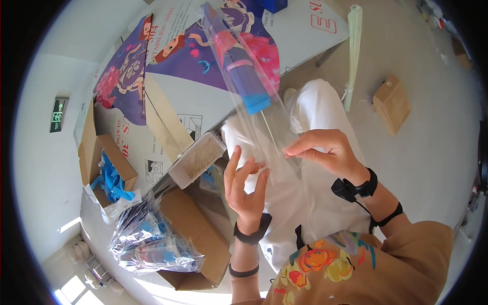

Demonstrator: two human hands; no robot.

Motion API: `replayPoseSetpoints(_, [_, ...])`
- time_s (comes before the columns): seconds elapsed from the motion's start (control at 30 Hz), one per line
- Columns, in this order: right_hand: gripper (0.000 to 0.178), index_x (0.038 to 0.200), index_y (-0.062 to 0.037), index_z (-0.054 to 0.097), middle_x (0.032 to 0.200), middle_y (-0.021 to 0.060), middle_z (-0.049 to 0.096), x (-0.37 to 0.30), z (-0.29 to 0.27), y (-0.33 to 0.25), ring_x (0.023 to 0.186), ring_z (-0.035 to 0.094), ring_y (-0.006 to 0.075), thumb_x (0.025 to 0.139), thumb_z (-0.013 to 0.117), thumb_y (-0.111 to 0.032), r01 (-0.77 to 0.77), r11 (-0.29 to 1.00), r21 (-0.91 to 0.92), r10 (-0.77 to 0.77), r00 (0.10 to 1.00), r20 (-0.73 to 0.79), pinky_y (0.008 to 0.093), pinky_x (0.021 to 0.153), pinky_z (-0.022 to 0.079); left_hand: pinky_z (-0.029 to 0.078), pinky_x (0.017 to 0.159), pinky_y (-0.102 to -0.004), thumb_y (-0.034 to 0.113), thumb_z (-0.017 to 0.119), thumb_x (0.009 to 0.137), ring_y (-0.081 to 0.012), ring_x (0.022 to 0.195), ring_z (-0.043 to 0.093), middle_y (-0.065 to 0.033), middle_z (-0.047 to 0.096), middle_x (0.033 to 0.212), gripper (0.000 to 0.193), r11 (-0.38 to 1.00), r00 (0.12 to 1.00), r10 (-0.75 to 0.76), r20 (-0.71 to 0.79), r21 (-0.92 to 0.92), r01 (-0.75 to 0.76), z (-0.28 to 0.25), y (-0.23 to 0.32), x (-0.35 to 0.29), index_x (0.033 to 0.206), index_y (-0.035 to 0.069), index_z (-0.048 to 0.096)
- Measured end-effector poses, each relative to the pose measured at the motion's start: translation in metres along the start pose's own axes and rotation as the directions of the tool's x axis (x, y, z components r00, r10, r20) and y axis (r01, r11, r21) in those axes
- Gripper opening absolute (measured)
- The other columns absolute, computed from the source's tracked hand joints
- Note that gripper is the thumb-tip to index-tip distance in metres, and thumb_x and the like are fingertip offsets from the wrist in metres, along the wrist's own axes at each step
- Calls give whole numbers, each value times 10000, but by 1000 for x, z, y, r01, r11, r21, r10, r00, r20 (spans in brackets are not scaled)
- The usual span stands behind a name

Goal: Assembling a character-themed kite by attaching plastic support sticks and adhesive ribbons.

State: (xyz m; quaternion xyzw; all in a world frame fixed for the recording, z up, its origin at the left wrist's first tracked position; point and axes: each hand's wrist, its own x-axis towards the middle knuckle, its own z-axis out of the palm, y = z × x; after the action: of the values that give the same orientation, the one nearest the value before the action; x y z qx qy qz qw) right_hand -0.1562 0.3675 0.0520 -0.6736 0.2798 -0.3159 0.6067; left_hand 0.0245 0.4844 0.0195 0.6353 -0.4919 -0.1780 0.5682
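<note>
A long clear plastic sleeve (277, 124) stretches from the cardboard-covered table toward my lap. Inside it lies a rolled purple and blue sheet (245, 81) with a pink band round it and a thin white stick (268, 129) poking out of its near end. My right hand (328, 150) pinches the sleeve's near right edge between thumb and fingers. On the other side, my left hand (246, 190) has its fingers spread, the tips at or against the sleeve's left edge; whether they touch it I cannot tell.
Printed purple sheets (124, 76) lie on the table's cardboard (170, 104). At left stand a box of blue strips (109, 178), a small white box (198, 160) and a brown carton (195, 234) with plastic-wrapped packs (152, 244). Pale sticks (353, 56) and a cardboard box (391, 104) are at right.
</note>
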Motion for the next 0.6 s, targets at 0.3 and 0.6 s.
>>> replayPoseSetpoints(0.3, [163, 930, -29, 703, 1211, 156, 613, -6, -16, 9, 866, 674, 171, 838, 654, 96, 243, 946, -216, -262, 963, -65, 285, 699, 553, 588, 779, -306, -150, 718, 741, -271, 906, 710, -189, 711, 982, 205, 986, 991, 115, 61, -125, -107, 11, 7, 15, 913, -43, 688])
replayPoseSetpoints(0.6, [102, 862, -25, 658, 1157, 123, 600, -14, -14, 19, 977, 670, 208, 835, 675, 72, 82, 997, -2, -82, 994, -68, 316, 841, 551, 554, 841, -356, -108, 719, 765, -283, 1031, 666, -173, 644, 1145, 150, 995, 975, 42, 217, -101, -20, -5, 2, 12, 880, -14, 695])
